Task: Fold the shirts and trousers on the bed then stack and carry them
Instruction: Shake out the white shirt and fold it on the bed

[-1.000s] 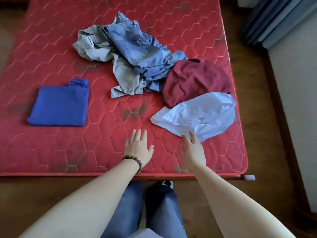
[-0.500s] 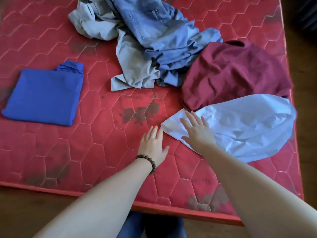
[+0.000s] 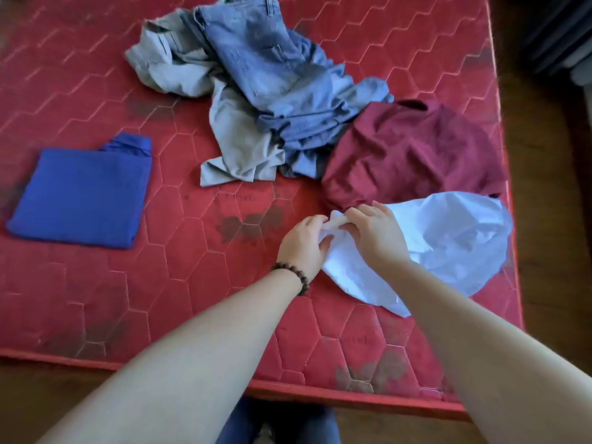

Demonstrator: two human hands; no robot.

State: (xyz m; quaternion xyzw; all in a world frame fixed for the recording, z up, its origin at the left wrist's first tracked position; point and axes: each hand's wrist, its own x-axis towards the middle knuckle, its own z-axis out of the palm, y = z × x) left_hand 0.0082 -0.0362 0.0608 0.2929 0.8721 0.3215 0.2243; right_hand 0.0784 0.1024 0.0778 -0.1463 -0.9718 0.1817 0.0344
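Both hands meet at the near-left corner of a crumpled white shirt (image 3: 448,241) at centre right of the head view: the left hand (image 3: 302,243), a beaded bracelet (image 3: 293,274) on its wrist, and the right hand (image 3: 373,235) each pinch the bunched fabric between curled fingers. The shirt's long axis runs from that corner toward the right edge of the red quilted bed (image 3: 160,299). A maroon shirt (image 3: 413,155) lies rumpled just above it, touching. Blue jeans (image 3: 272,68) sprawl over grey trousers (image 3: 230,136) at upper centre, the heap touching the maroon shirt. A folded blue shirt (image 3: 80,193) sits well apart at left. No writing can be read.
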